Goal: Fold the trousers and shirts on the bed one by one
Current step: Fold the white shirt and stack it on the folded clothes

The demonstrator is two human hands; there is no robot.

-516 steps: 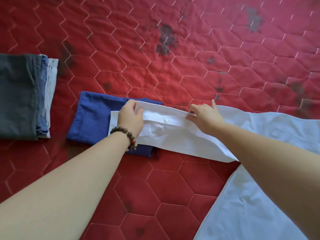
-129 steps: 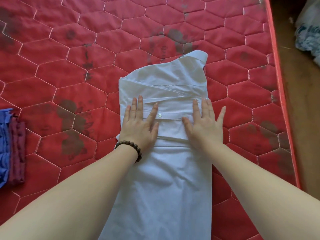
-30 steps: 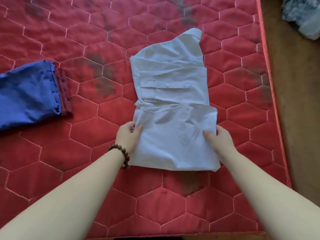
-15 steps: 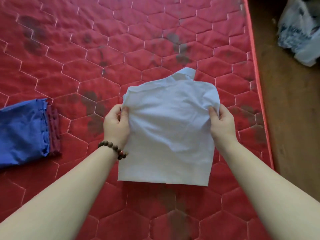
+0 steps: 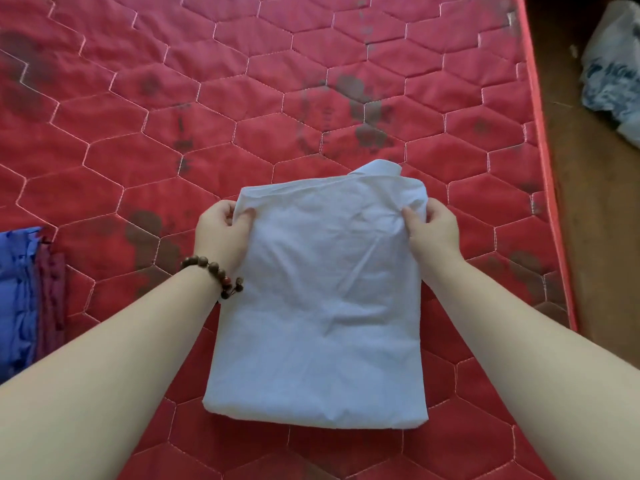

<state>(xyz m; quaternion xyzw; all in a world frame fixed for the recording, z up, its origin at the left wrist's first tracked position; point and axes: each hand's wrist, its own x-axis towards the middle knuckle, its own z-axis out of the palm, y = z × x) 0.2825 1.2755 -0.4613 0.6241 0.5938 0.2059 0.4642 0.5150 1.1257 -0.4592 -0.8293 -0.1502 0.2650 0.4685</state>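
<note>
Head view: white shirt (image 5: 322, 306), centre frame on the bed (image 5: 242, 116), is being gripped at its upper corners by left hand (image 5: 221, 233) and right hand (image 5: 433, 233), fingers curled round cloth. Final fold likely being finished; flattening, then stacking, is probably called for.

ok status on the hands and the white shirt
Left hand and right hand each grip a top corner of the white shirt. Shirt folded to a rectangle on the red mattress. Nothing in the way.
</note>
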